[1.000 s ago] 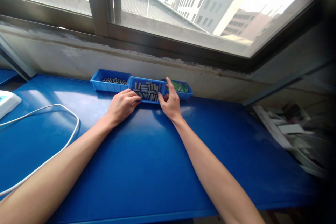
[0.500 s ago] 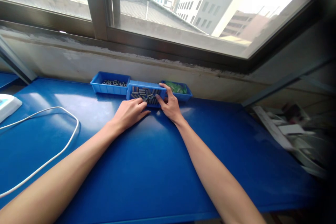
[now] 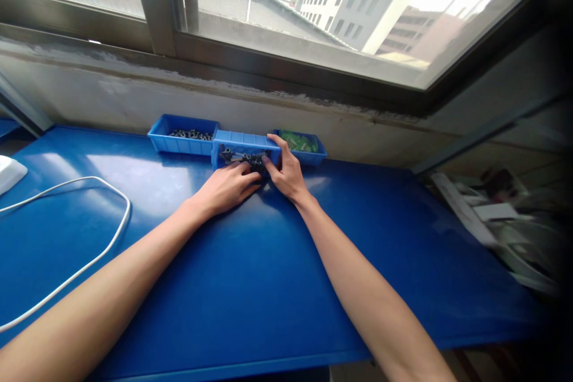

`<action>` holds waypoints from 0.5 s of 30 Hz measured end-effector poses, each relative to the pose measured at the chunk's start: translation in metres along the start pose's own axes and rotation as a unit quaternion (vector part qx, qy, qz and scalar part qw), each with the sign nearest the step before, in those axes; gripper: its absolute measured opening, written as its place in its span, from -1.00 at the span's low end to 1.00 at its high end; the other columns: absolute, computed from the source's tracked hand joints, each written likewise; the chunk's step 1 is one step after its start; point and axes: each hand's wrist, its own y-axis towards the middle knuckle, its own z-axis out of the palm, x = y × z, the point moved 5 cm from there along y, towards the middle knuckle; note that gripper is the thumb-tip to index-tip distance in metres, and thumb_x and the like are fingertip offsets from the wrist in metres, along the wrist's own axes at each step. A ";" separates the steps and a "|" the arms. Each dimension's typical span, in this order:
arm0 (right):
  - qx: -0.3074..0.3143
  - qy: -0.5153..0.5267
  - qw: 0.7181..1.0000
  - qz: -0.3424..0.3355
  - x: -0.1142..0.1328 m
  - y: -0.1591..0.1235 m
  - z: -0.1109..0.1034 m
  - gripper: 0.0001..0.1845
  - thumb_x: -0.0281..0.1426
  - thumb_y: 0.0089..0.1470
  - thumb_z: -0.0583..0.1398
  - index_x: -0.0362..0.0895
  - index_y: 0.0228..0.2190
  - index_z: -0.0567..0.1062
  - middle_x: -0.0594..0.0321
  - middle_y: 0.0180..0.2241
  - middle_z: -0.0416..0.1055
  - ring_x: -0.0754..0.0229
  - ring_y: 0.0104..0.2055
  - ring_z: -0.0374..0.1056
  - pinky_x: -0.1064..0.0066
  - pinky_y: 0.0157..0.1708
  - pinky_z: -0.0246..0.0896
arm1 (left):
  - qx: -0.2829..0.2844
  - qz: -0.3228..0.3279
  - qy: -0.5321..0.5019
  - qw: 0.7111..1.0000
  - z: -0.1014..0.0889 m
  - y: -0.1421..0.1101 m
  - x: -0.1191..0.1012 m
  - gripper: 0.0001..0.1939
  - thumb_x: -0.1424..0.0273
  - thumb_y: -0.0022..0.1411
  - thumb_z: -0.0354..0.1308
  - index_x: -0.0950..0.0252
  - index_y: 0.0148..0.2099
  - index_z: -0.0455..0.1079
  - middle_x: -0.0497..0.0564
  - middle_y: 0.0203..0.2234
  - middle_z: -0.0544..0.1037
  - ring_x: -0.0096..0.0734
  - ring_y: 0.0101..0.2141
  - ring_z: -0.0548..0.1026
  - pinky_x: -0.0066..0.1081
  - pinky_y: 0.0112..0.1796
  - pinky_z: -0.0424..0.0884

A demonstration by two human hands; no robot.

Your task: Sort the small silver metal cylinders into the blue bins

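A blue plastic bin (image 3: 246,139) is tipped towards me, its open side facing my hands. Small dark metal cylinders (image 3: 242,156) lie heaped along its lower side. My right hand (image 3: 286,174) grips the right end, fingers behind the upper edge and thumb inside at the cylinders. At the lower rim is my left hand (image 3: 228,186), its fingers bent over the edge against the cylinders and its thumb outside. Its fingertips are partly hidden, so whether they pinch a cylinder is unclear.
Left of the tipped bin stands a blue bin (image 3: 181,144) of small metal parts. Another bin (image 3: 313,159) behind my right hand holds green pieces (image 3: 298,142). A white cable (image 3: 119,233) loops across the blue table (image 3: 250,298). Clutter (image 3: 496,212) sits beyond the right edge.
The bin has tipped further, and the cylinders that were spread over its inside have slid down into a heap. My left fingers have moved slightly right along the rim.
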 end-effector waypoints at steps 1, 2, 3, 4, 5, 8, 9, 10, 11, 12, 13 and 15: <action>0.005 0.006 1.000 0.003 0.000 0.000 0.000 -0.43 -0.26 0.25 0.16 -0.01 0.25 0.25 0.20 -0.14 0.48 0.20 -0.37 0.36 0.34 -0.22 0.37 | -0.002 -0.002 -0.001 1.000 0.000 0.000 0.000 -0.69 0.25 0.46 -0.01 0.19 0.08 0.48 0.12 -0.18 0.52 -0.19 -0.16 0.53 -0.30 -0.17 0.47; 0.010 0.015 1.000 0.006 0.001 0.000 0.000 -0.42 -0.24 0.24 0.17 0.01 0.25 0.25 0.21 -0.14 0.48 0.21 -0.40 0.35 0.35 -0.26 0.37 | -0.003 -0.007 -0.002 1.000 0.000 0.000 0.000 -0.68 0.25 0.46 0.00 0.19 0.09 0.48 0.12 -0.17 0.52 -0.19 -0.15 0.53 -0.29 -0.16 0.47; 0.014 0.025 1.000 0.011 0.001 0.000 0.001 -0.43 -0.22 0.25 0.17 0.02 0.24 0.26 0.22 -0.14 0.48 0.24 -0.44 0.33 0.36 -0.29 0.37 | -0.004 -0.011 -0.002 1.000 0.000 0.000 0.000 -0.68 0.25 0.46 -0.01 0.19 0.09 0.49 0.12 -0.18 0.53 -0.18 -0.14 0.53 -0.29 -0.16 0.47; 0.016 0.037 0.999 0.015 0.001 0.000 0.001 -0.46 -0.20 0.26 0.16 0.03 0.23 0.27 0.24 -0.13 0.48 0.27 -0.48 0.29 0.37 -0.32 0.36 | -0.004 -0.016 -0.001 1.000 0.000 0.000 0.000 -0.68 0.25 0.46 -0.01 0.18 0.09 0.49 0.12 -0.18 0.54 -0.18 -0.14 0.54 -0.29 -0.15 0.47; 0.018 0.047 0.999 0.019 0.001 0.000 0.002 -0.48 -0.18 0.27 0.14 0.04 0.22 0.28 0.24 -0.13 0.48 0.29 -0.51 0.26 0.38 -0.34 0.36 | -0.002 -0.020 -0.001 1.000 0.000 0.000 0.000 -0.68 0.25 0.46 -0.01 0.18 0.09 0.49 0.12 -0.18 0.54 -0.18 -0.15 0.55 -0.29 -0.15 0.47; 0.015 0.068 0.997 0.024 0.000 0.001 0.003 -0.53 -0.15 0.30 0.11 0.05 0.19 0.32 0.25 -0.10 0.47 0.34 -0.54 0.22 0.41 -0.36 0.37 | 0.002 -0.025 0.001 1.000 0.000 0.001 0.000 -0.68 0.26 0.46 -0.01 0.17 0.09 0.50 0.10 -0.20 0.55 -0.18 -0.19 0.56 -0.30 -0.18 0.47; 0.015 0.074 0.997 0.023 0.000 0.002 0.004 -0.54 -0.15 0.30 0.11 0.05 0.18 0.33 0.24 -0.09 0.47 0.33 -0.52 0.24 0.41 -0.36 0.37 | 0.003 -0.026 0.003 1.000 0.000 0.001 0.001 -0.68 0.26 0.45 -0.01 0.17 0.09 0.50 0.10 -0.22 0.55 -0.18 -0.19 0.56 -0.30 -0.19 0.46; 0.015 0.080 0.996 0.021 -0.001 0.002 0.004 -0.54 -0.15 0.30 0.11 0.04 0.18 0.33 0.23 -0.07 0.46 0.32 -0.49 0.27 0.42 -0.36 0.38 | 0.003 -0.026 0.004 1.000 0.000 0.001 0.001 -0.68 0.26 0.45 -0.01 0.17 0.09 0.50 0.10 -0.22 0.55 -0.17 -0.19 0.56 -0.30 -0.20 0.46; 0.015 0.086 0.996 0.018 -0.001 0.002 0.004 -0.55 -0.16 0.30 0.12 0.04 0.18 0.33 0.22 -0.06 0.46 0.30 -0.44 0.32 0.42 -0.35 0.38 | 0.003 -0.026 0.005 1.000 0.001 0.001 0.001 -0.68 0.25 0.45 -0.01 0.17 0.09 0.50 0.10 -0.23 0.55 -0.16 -0.19 0.56 -0.30 -0.20 0.46; 0.017 0.091 0.996 0.015 -0.001 0.002 0.005 -0.55 -0.16 0.30 0.12 0.03 0.18 0.33 0.21 -0.05 0.46 0.28 -0.39 0.37 0.42 -0.33 0.39 | 0.003 -0.027 0.006 1.000 0.001 0.001 0.001 -0.67 0.25 0.45 -0.01 0.17 0.09 0.49 0.09 -0.23 0.55 -0.16 -0.19 0.56 -0.29 -0.20 0.45; 0.018 0.095 0.995 0.013 -0.001 0.003 0.005 -0.55 -0.17 0.30 0.12 0.03 0.17 0.34 0.21 -0.05 0.46 0.24 -0.32 0.41 0.42 -0.32 0.40 | 0.003 -0.027 0.005 1.000 0.001 0.001 0.001 -0.68 0.25 0.45 -0.01 0.17 0.09 0.49 0.09 -0.22 0.55 -0.15 -0.19 0.56 -0.29 -0.20 0.45; 0.021 0.096 0.995 0.012 -0.001 0.003 0.005 -0.55 -0.17 0.30 0.13 0.03 0.17 0.34 0.20 -0.04 0.45 0.19 -0.21 0.45 0.40 -0.31 0.41 | 0.003 -0.027 0.004 1.000 0.001 0.001 0.001 -0.68 0.26 0.45 -0.01 0.18 0.09 0.49 0.09 -0.22 0.55 -0.15 -0.19 0.56 -0.29 -0.20 0.45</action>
